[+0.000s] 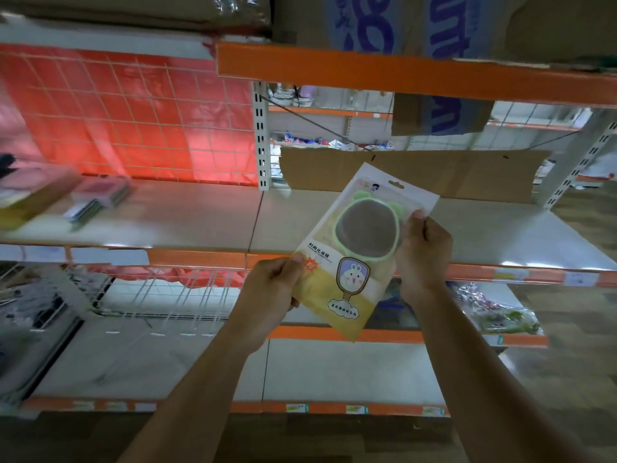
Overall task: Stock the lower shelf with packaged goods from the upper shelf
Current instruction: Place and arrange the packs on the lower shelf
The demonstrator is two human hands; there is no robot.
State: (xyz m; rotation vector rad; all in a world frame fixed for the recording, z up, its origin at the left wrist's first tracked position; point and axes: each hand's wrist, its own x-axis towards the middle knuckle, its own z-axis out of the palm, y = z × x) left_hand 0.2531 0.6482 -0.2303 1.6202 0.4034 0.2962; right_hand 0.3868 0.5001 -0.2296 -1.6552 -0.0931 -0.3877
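Orange-edged store shelving fills the frame, and at centre I hold a packaged mirror (359, 252) in the air, left hand (272, 289) pinching its lower-left edge, right hand (422, 250) closed on its right edge. I judge this mid-transfer; next I must lower it onto the bare lower shelf (187, 369) at bottom.

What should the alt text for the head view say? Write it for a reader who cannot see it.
Two bare hands hold a flat packaged hand mirror tilted in front of store shelving: the left hand grips its lower left edge, the right hand its upper right edge. Behind it are a mostly bare shelf with orange trim, a cardboard sheet and a red wire grid panel.
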